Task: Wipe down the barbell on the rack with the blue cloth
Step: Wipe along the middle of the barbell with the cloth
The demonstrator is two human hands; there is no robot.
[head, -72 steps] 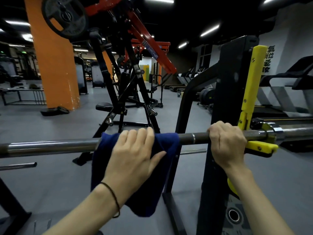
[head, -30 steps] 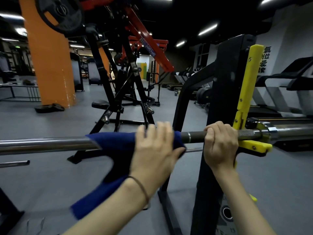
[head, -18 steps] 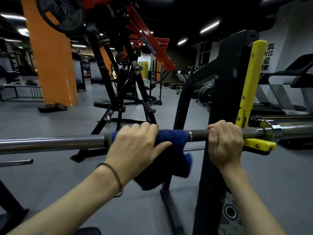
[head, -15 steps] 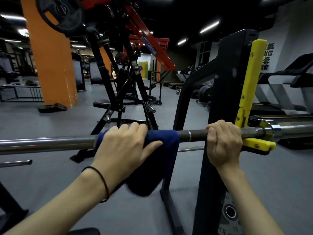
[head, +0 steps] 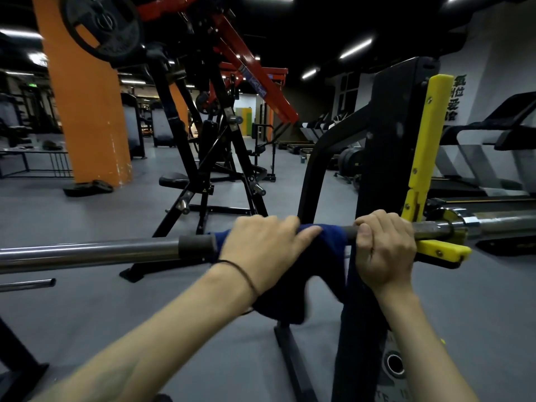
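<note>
Hands first: left hand (head: 262, 250) is gripping the blue cloth (head: 307, 274) over the barbell (head: 95, 252), fingers curled over the top, thumb pointing right along the cloth. Right hand (head: 384, 250) is clamping the bare bar just beside the cloth, knuckles toward the camera, steadying it.

Change: half a second ago the cloth hand was sitting further left on the bar with a clear gap of bare shaft to the right hand; now it is sliding right, and the cloth edge is nearly touching the right fingers (head: 366, 236). The dark knurled section (head: 197, 245) is now showing left of the cloth. The loose tail of the cloth is hanging below the bar and swinging, blurred.

Meaning for the task: this looks like one more back-and-forth stroke on the inner right stretch of the shaft. The cloth is running out of room on this side, since the right hand is blocking the last bit before the yellow hook (head: 441, 250) of the rack upright (head: 388, 146). The long chrome run on the left and the sleeve (head: 507, 223) beyond the hook are probably still awaiting a wipe, so the job seems partway done. Next stroke probably needs to reverse leftward, or the right hand needs to shift.
</note>
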